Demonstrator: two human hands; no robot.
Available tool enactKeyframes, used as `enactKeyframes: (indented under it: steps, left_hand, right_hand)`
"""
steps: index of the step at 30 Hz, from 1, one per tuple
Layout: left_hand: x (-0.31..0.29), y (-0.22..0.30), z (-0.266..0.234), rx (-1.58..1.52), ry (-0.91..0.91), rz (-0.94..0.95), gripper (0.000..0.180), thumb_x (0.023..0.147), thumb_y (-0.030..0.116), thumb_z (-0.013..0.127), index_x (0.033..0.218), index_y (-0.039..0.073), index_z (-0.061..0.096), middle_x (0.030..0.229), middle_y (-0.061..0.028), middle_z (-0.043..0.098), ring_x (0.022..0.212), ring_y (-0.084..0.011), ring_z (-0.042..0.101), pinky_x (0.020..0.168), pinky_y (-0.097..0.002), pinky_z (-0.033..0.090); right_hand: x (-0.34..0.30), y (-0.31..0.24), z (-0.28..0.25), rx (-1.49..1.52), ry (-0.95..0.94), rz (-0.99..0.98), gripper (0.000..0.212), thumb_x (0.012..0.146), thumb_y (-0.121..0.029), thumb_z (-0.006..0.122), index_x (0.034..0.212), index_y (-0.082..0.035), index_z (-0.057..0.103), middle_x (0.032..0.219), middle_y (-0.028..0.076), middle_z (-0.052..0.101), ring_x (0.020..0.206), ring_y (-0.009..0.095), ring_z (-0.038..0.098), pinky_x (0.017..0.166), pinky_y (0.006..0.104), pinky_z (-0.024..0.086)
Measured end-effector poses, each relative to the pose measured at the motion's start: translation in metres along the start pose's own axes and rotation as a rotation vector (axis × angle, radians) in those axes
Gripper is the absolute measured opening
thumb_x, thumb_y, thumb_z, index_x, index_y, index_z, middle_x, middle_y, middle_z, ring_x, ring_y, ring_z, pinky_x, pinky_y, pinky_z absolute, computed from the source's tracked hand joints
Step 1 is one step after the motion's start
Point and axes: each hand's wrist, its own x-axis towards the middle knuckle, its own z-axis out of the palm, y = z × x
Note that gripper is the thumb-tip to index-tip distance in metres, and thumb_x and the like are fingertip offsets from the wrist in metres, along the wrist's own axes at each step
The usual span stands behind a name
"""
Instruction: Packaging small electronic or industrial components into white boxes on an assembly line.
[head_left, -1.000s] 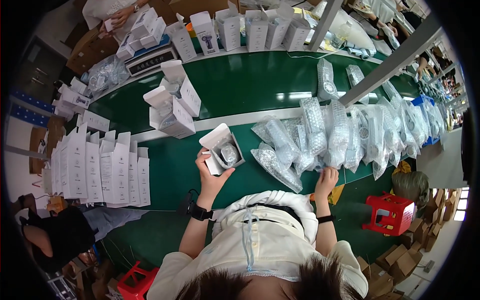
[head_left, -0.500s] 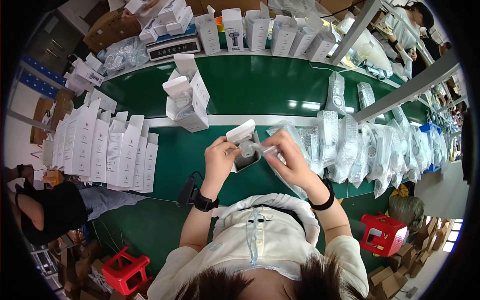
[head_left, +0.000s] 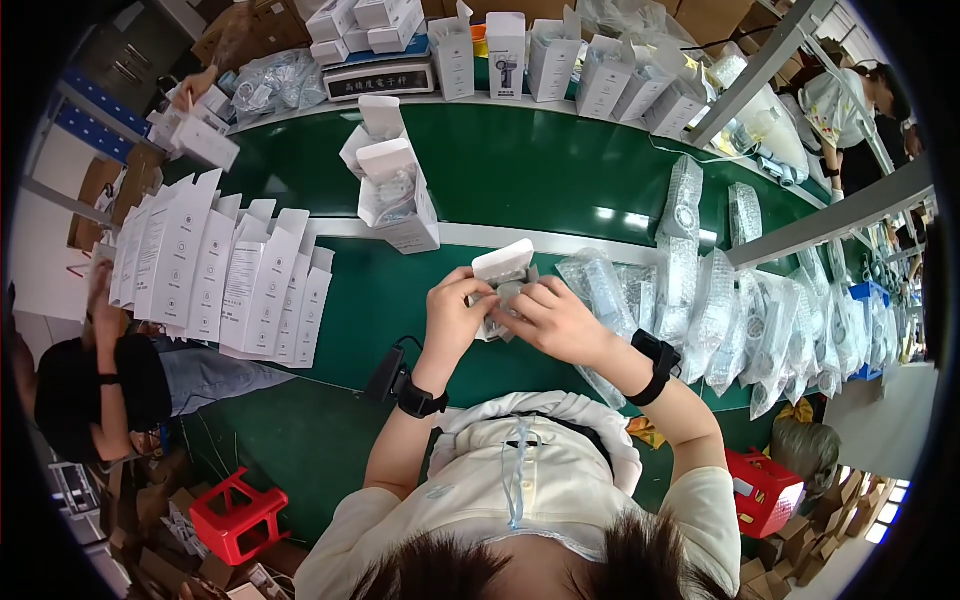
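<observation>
A green desk carries bubble-wrapped packages and, left of them, an open-topped white carton. The left hand grips the carton's left side; the right hand curls over its opening, any hold hidden.

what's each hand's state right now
Left hand: curled at the open white box, grip unclear.
Right hand: bent over the box's opening; hold cannot be told.

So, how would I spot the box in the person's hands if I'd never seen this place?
On the near side of the green table, straight ahead of the cream shirt, look between the left hand and right hand. There sits a white box with a flap standing up. Unlike the white boxes farther left, it alone is between these two hands.
</observation>
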Motion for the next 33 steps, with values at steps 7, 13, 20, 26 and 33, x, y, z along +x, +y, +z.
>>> enactKeyframes:
  steps: [7,13,20,26,33]
  left_hand:
    - [-0.008,-0.001,-0.010,-0.177,0.097,0.024,0.020,0.063,-0.001,0.069,0.081,0.000,0.062,0.091,-0.0102,0.059,0.081,-0.0186,0.059,0.064,-0.0246,0.047]
    - [-0.004,-0.018,-0.173,1.039,0.695,0.078,0.069,0.062,0.019,0.075,0.122,0.008,0.042,0.127,-0.0147,0.038,0.117,-0.0362,0.034,0.094,-0.0465,0.031]
    - [-0.021,-0.081,-0.220,1.210,0.286,-0.384,0.084,0.065,0.004,0.068,0.136,0.013,0.023,0.138,-0.0172,0.026,0.128,-0.0323,0.025,0.096,-0.0545,0.024]
    - [-0.084,0.020,-0.135,0.441,0.063,-0.291,0.078,0.068,-0.002,0.062,0.135,0.004,0.022,0.139,-0.0178,0.024,0.128,-0.0387,0.020,0.099,-0.0513,0.022]
    - [-0.096,-0.040,0.018,0.896,-0.241,-0.325,0.069,0.079,0.019,0.056,0.135,0.002,0.019,0.141,-0.0210,0.009,0.128,-0.0462,0.010,0.089,-0.0686,0.020]
  right_hand:
    - [-0.014,-0.022,0.006,0.120,-0.296,0.145,0.032,0.068,-0.020,0.066,0.094,-0.004,0.056,0.085,0.005,0.054,0.084,0.018,0.053,0.088,0.0415,0.037]
    - [-0.033,-0.002,0.016,0.070,0.185,0.109,0.056,0.061,-0.025,0.076,0.106,-0.002,0.050,0.109,0.015,0.048,0.102,0.024,0.049,0.096,0.0411,0.032]
    - [-0.027,0.022,0.058,0.799,0.228,0.529,0.109,0.053,-0.016,0.082,0.136,-0.006,0.012,0.135,0.018,0.027,0.123,0.028,0.032,0.103,0.0375,0.025]
    - [0.017,0.080,0.009,1.068,0.474,0.782,0.117,0.055,-0.007,0.079,0.139,-0.010,-0.003,0.138,0.013,0.024,0.124,0.025,0.032,0.101,0.0349,0.029]
    - [0.080,0.214,0.061,0.671,0.607,0.682,0.113,0.058,-0.006,0.077,0.139,-0.010,-0.003,0.137,0.013,0.025,0.122,0.024,0.034,0.100,0.0355,0.031]
